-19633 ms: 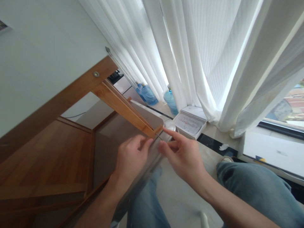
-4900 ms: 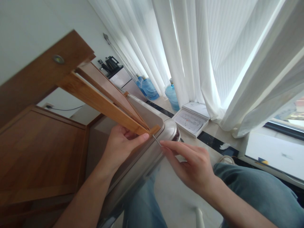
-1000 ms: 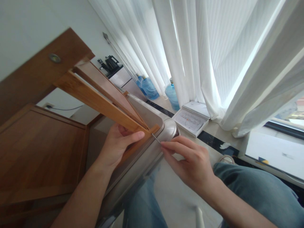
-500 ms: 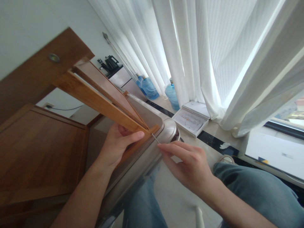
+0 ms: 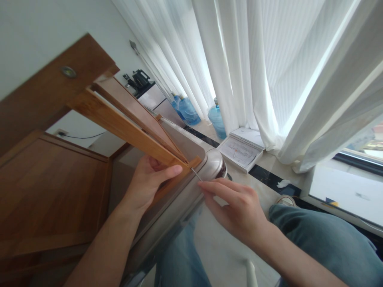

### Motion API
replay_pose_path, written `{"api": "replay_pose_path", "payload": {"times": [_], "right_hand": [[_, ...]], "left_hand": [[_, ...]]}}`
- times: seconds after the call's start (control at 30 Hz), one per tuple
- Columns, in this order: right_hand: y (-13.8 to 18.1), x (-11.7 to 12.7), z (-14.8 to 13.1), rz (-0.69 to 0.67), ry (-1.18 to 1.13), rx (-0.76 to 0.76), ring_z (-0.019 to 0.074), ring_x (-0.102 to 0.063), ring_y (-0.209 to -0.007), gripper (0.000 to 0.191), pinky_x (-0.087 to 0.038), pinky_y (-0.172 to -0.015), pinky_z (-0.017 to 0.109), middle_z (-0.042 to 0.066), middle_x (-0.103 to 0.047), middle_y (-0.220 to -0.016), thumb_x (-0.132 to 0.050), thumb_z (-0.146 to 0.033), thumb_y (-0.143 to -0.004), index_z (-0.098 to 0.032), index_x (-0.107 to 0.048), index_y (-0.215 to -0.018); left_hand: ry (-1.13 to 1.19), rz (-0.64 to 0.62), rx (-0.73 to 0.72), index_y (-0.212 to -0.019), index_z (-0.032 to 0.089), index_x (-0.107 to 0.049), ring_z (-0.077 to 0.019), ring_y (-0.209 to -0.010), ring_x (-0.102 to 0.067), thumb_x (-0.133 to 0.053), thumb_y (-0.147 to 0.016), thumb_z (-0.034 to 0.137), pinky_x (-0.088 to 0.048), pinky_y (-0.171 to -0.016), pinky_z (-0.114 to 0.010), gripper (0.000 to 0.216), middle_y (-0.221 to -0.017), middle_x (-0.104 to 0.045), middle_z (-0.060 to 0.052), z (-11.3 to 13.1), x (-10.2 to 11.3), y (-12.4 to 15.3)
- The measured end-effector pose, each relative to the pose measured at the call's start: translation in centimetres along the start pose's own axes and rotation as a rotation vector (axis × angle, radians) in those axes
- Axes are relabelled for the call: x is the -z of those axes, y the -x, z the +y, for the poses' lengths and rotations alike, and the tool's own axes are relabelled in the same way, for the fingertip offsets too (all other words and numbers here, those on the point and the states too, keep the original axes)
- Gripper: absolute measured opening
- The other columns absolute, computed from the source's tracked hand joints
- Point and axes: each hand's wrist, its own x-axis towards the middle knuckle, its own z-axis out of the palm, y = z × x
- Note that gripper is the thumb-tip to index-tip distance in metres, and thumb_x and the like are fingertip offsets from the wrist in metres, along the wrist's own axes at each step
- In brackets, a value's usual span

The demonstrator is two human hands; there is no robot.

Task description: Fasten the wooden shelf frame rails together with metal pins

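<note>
My left hand (image 5: 149, 179) is wrapped around the lower end of a slanted wooden bar (image 5: 122, 131), its thumb lying along the front face. This bar belongs to a brown wooden frame that rises to a wide top board (image 5: 56, 75). Pinched in the fingertips of my right hand (image 5: 233, 205) is a thin metal rod (image 5: 196, 174), perhaps a hex key; its far end meets the frame's corner joint beside a short wooden piece (image 5: 196, 162). The rod's near end is hidden in my fingers. Below the frame lies a grey table edge (image 5: 176, 215).
An open white box (image 5: 239, 153) with a printed sheet sits on the floor ahead. Blue water jugs (image 5: 218, 119) stand by white curtains (image 5: 239, 59). A black kettle (image 5: 140, 77) rests on a cabinet at the back. A white box (image 5: 344, 191) is at right.
Almost nothing differs. Both hands keep their grip and place, and the thin rod stays at the corner joint with at most a very slight shift.
</note>
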Motion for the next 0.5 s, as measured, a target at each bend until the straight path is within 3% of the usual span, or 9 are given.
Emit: {"api": "replay_pose_path", "payload": {"times": [0.27, 0.5], "right_hand": [[0.17, -0.27, 0.05, 0.015, -0.009, -0.013, 0.0146, -0.075, -0.068, 0.021, -0.058, -0.065, 0.024, 0.001, -0.078, -0.082, -0.072, -0.013, -0.087, -0.016, -0.075, -0.108], [0.25, -0.33, 0.28, 0.03, 0.011, -0.012, 0.0147, -0.075, -0.069, 0.012, -0.057, -0.065, 0.025, 0.002, -0.079, -0.082, -0.07, -0.018, -0.093, -0.015, -0.075, -0.103]], "left_hand": [[-0.013, 0.015, 0.008, -0.107, 0.022, -0.074, -0.0167, -0.095, -0.074, -0.089, -0.071, 0.016, -0.061, -0.088, -0.024, 0.039, -0.103, -0.079, 0.0, -0.01, -0.08, 0.1], [-0.018, 0.028, 0.005, -0.106, 0.021, -0.075, -0.0174, -0.094, -0.074, -0.089, -0.07, 0.016, -0.06, -0.088, -0.025, 0.039, -0.103, -0.079, -0.002, -0.2, -0.01, 0.04]]}}
